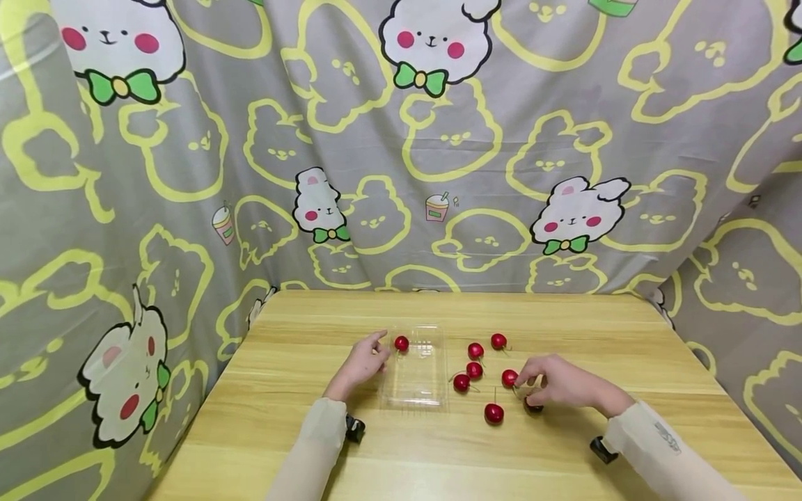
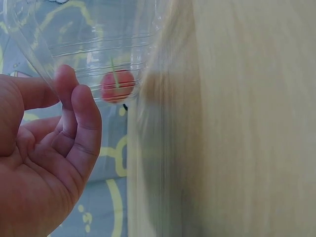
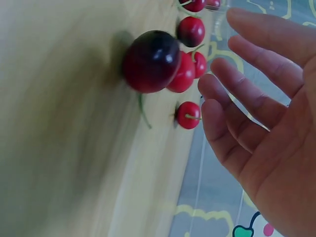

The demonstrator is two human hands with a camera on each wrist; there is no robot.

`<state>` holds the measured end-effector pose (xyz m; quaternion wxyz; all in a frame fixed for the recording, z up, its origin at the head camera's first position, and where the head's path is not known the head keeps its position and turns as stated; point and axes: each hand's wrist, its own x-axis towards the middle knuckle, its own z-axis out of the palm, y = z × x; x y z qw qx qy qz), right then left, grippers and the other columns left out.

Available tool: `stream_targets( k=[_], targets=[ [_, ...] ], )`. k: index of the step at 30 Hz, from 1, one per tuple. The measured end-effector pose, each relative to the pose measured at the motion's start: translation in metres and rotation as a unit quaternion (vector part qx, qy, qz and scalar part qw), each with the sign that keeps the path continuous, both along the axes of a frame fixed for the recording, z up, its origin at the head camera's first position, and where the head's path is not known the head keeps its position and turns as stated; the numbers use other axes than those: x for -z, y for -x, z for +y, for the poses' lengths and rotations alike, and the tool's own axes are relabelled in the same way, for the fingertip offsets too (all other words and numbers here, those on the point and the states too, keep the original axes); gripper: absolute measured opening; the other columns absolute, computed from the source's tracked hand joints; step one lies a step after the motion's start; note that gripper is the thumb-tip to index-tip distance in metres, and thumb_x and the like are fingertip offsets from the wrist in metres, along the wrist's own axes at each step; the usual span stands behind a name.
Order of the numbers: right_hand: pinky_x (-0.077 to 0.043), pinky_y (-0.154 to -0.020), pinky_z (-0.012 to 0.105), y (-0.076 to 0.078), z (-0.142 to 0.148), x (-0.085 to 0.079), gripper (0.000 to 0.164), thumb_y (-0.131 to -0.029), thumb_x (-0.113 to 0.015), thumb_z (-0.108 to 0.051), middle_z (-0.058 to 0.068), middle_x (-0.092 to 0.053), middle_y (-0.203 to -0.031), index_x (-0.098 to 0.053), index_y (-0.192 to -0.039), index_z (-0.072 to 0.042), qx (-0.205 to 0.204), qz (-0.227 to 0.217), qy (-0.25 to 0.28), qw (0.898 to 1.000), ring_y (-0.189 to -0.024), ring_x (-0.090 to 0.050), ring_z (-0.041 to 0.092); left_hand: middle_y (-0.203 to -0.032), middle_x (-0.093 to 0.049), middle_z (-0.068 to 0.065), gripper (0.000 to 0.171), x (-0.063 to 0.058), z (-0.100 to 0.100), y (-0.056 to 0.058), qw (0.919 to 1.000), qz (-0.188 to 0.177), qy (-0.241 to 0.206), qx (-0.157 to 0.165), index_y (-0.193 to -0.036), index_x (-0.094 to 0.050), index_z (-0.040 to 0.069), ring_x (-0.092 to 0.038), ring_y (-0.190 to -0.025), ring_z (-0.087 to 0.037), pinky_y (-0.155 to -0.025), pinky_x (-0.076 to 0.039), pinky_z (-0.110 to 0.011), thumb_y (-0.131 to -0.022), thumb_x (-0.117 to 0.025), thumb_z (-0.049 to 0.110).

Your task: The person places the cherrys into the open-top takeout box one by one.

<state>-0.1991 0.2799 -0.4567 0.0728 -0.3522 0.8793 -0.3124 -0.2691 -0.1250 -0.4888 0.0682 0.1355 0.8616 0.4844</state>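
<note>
My left hand (image 1: 362, 363) is at the left side of a clear plastic container (image 1: 415, 402), its thumb and fingertips (image 2: 65, 79) at the rim, seeming to pinch it. Inside the container, near its far left corner, lies one red cherry (image 1: 402, 343) with a green stem. Over on the right, my right hand (image 1: 560, 381) hovers with spread, slightly bent fingers above a dark red cherry (image 3: 152, 61), which the hand partly covers in the head view. No cherry is between those fingers. Close to its fingertips sits another red cherry (image 1: 509, 378).
Several more stemmed cherries lie between the container and my right hand, among them a cherry (image 1: 493, 414) nearest me and a cherry (image 1: 498, 341) farthest back. The wooden table (image 1: 401, 459) ends at a patterned grey curtain (image 1: 388, 174) behind and at both sides.
</note>
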Motion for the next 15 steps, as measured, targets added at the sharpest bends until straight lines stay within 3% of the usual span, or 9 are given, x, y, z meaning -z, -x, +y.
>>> stream_targets(
  k=[7, 15],
  targets=[
    [-0.051, -0.071, 0.033, -0.008, 0.012, 0.009, 0.028, -0.077, -0.077, -0.011, -0.002, -0.062, -0.1, -0.07, -0.104, -0.012, -0.028, -0.007, -0.006, 1.0, -0.088, -0.056, 0.015, -0.08, -0.054, -0.006, 0.051, -0.002, 0.001, -0.001, 1.0, 0.005, 0.003, 0.003, -0.143, -0.035, -0.003, -0.063, -0.064, -0.025, -0.05, -0.046, -0.026, -0.096, -0.051, 0.008],
    [-0.051, -0.076, 0.034, -0.01, 0.014, 0.018, 0.033, -0.075, -0.076, -0.011, -0.004, -0.061, -0.104, -0.069, -0.108, -0.011, -0.021, -0.027, -0.017, 0.999, -0.092, -0.057, 0.014, -0.08, -0.054, -0.006, 0.051, -0.003, 0.0, -0.003, 1.0, 0.004, 0.0, 0.004, -0.143, -0.035, -0.004, -0.062, -0.063, -0.023, -0.051, -0.046, -0.027, -0.097, -0.051, 0.008]
  ],
)
